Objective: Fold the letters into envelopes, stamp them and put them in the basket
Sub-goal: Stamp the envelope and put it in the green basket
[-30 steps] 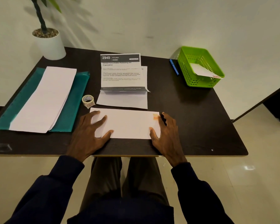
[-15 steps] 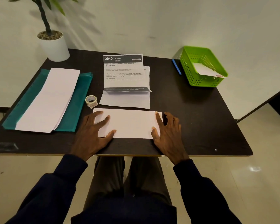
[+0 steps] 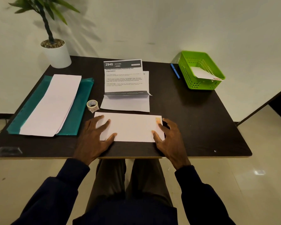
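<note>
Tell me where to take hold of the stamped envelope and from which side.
Pinch the envelope at its right short end, just below the stamp, coming in from the right with the right hand. It lies flat on the table, so probably lift that edge with the thumb first. That end lies under the right hand and is the one nearer the green basket.
</note>
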